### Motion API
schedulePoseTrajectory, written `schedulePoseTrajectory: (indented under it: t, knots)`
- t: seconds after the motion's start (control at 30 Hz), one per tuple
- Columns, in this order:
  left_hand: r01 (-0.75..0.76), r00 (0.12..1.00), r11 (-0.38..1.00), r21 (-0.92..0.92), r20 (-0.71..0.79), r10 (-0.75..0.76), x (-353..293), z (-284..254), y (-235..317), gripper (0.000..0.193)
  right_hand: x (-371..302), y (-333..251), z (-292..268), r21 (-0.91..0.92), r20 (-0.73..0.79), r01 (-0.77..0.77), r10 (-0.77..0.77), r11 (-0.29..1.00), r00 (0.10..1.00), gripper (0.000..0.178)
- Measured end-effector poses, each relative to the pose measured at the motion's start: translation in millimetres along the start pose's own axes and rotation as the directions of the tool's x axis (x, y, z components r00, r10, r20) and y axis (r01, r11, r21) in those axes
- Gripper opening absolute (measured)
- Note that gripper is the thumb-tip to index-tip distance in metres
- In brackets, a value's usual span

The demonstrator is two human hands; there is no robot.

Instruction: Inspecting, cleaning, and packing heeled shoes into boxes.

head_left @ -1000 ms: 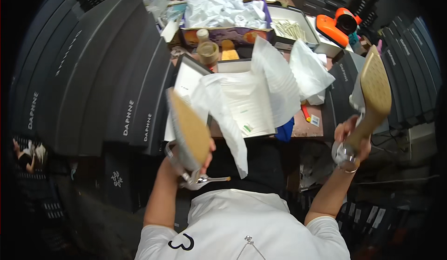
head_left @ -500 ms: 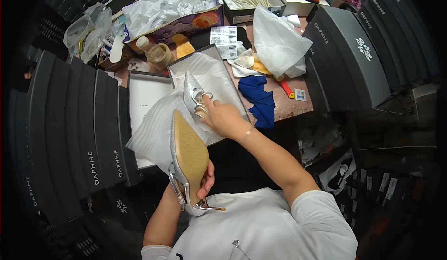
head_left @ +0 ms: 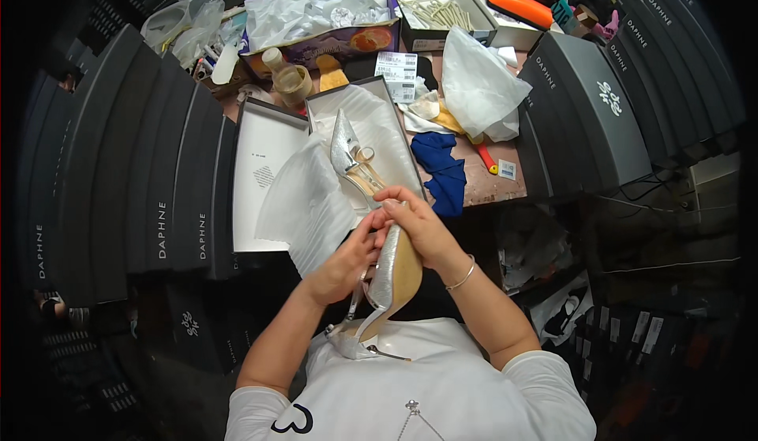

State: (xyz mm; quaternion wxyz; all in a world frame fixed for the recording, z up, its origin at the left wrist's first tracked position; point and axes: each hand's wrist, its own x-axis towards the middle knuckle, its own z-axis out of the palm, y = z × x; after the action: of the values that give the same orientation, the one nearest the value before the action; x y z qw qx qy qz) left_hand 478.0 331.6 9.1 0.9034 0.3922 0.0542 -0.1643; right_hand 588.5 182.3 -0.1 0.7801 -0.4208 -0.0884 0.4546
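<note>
A silver pointed high-heeled shoe (head_left: 403, 271) is held in front of my chest, its tan sole facing right and its thin heel toward me. My right hand (head_left: 418, 228) is closed around its toe. Beside it, my left hand (head_left: 343, 263) has bent fingers pressed against the toe's left side. The matching silver shoe (head_left: 345, 142) lies in the open shoebox (head_left: 401, 129), toe pointing away, just beyond my fingertips. White wrapping paper (head_left: 304, 204) lines that box and spills over its left side, across the white-lined lid (head_left: 268, 145).
Stacked dark shoeboxes (head_left: 170, 180) rise on the left, and more boxes (head_left: 580, 101) stand at right. Behind are a purple carton of plastic bags (head_left: 316, 15), a jar (head_left: 290, 86) and white packing paper (head_left: 482, 82). A blue cloth (head_left: 440, 168) lies right of the open box.
My right hand has left the shoe in the box and come back to grip the other shoe's toe. The held shoe has shifted right; my left hand has moved up to its toe.
</note>
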Motion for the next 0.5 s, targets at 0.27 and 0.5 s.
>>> schedulePoseTrajectory:
  t: [0.27, 0.5]
  knots:
    - [-0.057, 0.998, 0.935, -0.350, -0.041, 0.046, 6, -41, -8, 0.075, 92, -75, -110, -0.996, 0.055, 0.093, -0.689, 0.017, 0.722, 0.023]
    - [-0.144, 0.983, 0.865, -0.481, -0.174, 0.066, 17, -99, 22, 0.076, 168, -62, -186, -0.865, 0.107, -0.160, -0.485, -0.476, 0.868, 0.055]
